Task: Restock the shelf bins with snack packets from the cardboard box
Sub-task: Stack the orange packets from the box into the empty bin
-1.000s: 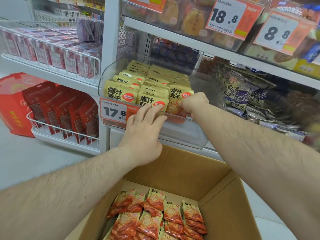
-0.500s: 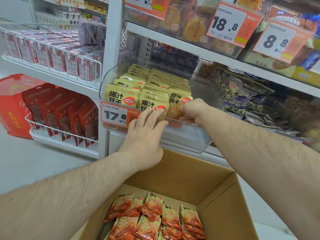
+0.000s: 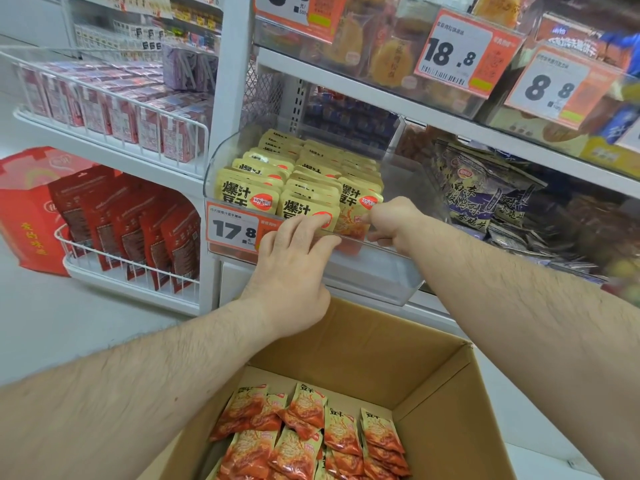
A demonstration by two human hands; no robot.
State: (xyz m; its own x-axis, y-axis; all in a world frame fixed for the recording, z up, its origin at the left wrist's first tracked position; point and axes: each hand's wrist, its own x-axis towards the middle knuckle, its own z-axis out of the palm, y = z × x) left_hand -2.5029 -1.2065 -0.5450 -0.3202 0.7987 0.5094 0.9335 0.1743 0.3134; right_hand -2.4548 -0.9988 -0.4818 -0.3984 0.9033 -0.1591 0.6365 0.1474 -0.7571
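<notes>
I see white shelves (image 3: pixel 346 84) along a pale shop floor (image 3: pixel 69 323), wire baskets (image 3: pixel 114 102) of red packs to my left. Below me stands the open box (image 3: pixel 381 358), orange packets (image 3: pixel 304 441) loose on its bottom. Ahead, the clear bin (image 3: pixel 374 271) holds yellow packets (image 3: pixel 311 174) in rows (a 17.8 tag (image 3: pixel 233 228) on its front). My left hand (image 3: pixel 294 268) lies fingers straight over the bin's rim; my right hand (image 3: pixel 394 220) curls its grip on a front packet (image 3: pixel 355 209).
</notes>
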